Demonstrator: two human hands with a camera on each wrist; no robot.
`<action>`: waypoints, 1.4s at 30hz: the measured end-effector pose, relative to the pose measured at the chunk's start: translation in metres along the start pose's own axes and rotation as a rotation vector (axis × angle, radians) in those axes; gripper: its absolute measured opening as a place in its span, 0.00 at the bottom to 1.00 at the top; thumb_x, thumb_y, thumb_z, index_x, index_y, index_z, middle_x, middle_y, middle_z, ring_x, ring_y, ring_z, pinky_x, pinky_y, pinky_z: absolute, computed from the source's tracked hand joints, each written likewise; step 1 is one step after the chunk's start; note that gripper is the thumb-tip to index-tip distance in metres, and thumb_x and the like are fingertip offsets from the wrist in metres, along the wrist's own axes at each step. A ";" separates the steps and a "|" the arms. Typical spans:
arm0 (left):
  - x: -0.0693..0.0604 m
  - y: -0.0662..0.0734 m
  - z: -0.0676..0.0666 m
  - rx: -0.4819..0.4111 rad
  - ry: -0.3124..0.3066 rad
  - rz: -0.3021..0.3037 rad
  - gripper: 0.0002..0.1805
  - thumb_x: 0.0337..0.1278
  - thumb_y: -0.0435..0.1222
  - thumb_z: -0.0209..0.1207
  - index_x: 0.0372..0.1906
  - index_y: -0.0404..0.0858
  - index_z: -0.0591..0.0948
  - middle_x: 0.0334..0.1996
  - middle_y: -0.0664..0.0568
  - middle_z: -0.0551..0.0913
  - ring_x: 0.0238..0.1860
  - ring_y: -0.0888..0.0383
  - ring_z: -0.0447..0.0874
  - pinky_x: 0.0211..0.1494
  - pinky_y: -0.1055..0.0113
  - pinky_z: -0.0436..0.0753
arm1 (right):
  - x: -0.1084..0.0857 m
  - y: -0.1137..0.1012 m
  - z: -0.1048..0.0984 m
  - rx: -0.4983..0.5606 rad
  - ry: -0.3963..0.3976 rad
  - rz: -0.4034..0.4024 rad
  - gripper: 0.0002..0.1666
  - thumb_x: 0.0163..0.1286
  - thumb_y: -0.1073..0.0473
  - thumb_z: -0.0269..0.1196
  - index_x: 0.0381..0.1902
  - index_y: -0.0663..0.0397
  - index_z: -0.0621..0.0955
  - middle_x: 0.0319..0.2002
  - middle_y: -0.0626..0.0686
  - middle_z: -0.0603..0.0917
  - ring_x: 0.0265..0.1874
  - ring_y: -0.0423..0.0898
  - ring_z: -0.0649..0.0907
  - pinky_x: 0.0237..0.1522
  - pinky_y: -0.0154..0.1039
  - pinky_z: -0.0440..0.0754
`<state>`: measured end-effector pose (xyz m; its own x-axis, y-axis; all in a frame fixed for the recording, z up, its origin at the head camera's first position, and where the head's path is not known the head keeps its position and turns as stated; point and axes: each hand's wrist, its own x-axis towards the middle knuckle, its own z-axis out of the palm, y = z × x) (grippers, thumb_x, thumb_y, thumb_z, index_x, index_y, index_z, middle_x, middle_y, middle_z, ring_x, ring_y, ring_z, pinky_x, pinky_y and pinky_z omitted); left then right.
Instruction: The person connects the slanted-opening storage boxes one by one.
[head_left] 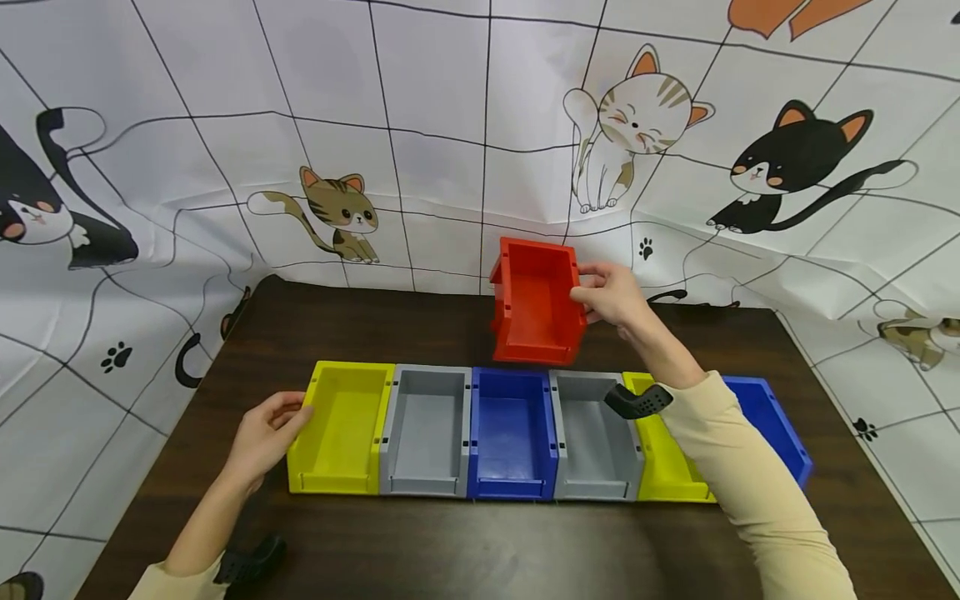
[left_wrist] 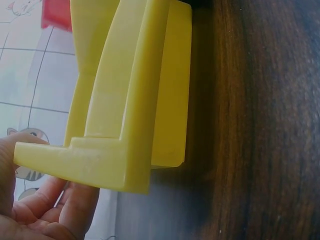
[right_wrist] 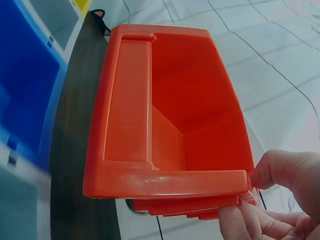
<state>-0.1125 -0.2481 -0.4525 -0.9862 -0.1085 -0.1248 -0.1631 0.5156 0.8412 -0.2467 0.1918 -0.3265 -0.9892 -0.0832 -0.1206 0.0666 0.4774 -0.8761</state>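
Note:
In the head view my right hand (head_left: 613, 296) holds up a red storage bin (head_left: 538, 304) by its right side wall, thumb inside and fingers outside. The bin is tilted, off the table, behind the row. The right wrist view shows the thumb and fingers pinching the rim of the red bin (right_wrist: 200, 100). At the row's left end, my left hand (head_left: 266, 437) grips the left wall of a yellow bin (head_left: 345, 429). In the left wrist view the thumb lies on one side of the yellow wall (left_wrist: 75, 162), the fingers on the other.
Right of that yellow bin, side by side, stand a grey bin (head_left: 427, 429), a blue bin (head_left: 513, 429), another grey bin (head_left: 596, 433), a second yellow bin (head_left: 667, 462) and a blue bin (head_left: 768, 421), partly hidden by my right arm. A cat-print sheet (head_left: 450, 192) hangs behind the dark table (head_left: 450, 550).

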 end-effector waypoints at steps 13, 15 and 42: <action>-0.005 -0.003 -0.002 -0.008 0.001 -0.008 0.27 0.66 0.47 0.52 0.58 0.28 0.71 0.55 0.34 0.73 0.47 0.55 0.77 0.40 0.78 0.77 | -0.041 0.037 -0.055 -0.098 0.054 -0.014 0.26 0.65 0.66 0.56 0.61 0.68 0.68 0.30 0.54 0.81 0.21 0.42 0.81 0.28 0.38 0.83; -0.005 -0.003 -0.002 -0.009 0.002 0.000 0.27 0.66 0.46 0.52 0.58 0.28 0.71 0.54 0.34 0.73 0.45 0.61 0.76 0.39 0.79 0.77 | -0.048 0.043 -0.065 -0.131 0.075 -0.015 0.27 0.66 0.66 0.55 0.62 0.68 0.68 0.30 0.55 0.82 0.21 0.42 0.81 0.28 0.38 0.83; -0.009 0.000 -0.009 0.031 0.029 0.059 0.25 0.67 0.45 0.52 0.56 0.28 0.72 0.51 0.33 0.76 0.35 0.82 0.70 0.36 0.80 0.77 | -0.142 0.148 -0.221 -0.380 0.224 0.060 0.29 0.71 0.65 0.49 0.62 0.83 0.57 0.24 0.30 0.74 0.19 0.35 0.79 0.21 0.33 0.80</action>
<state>-0.1033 -0.2542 -0.4465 -0.9930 -0.1014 -0.0602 -0.1063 0.5476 0.8300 -0.1254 0.4676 -0.3357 -0.9917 0.1261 -0.0245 0.1131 0.7670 -0.6316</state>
